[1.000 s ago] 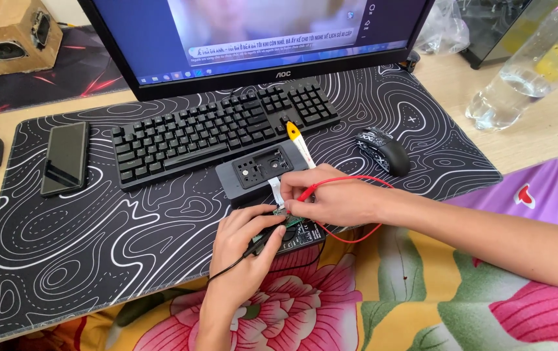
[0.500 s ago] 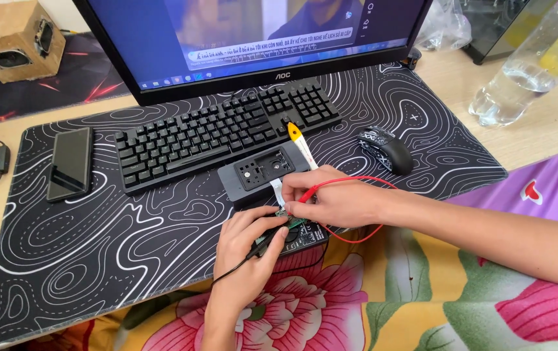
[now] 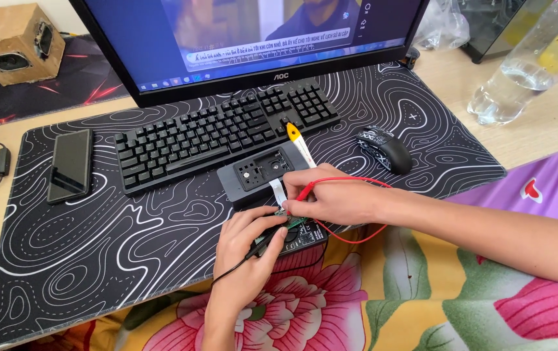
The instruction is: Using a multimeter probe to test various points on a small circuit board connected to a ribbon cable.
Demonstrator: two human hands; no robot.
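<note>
At the near edge of the desk mat, both hands have hardly moved since a moment ago. The left hand curls around a black probe, and the right hand, at its 2 o'clock, pinches a red probe; both tips touch the small green board between them. At 12 o'clock from the hands, the dark opened case lies just before the keyboard, unmoved.

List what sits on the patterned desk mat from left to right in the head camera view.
Black phone → black keyboard → grey opened device case → yellow-handled tool → black mouse.
</note>
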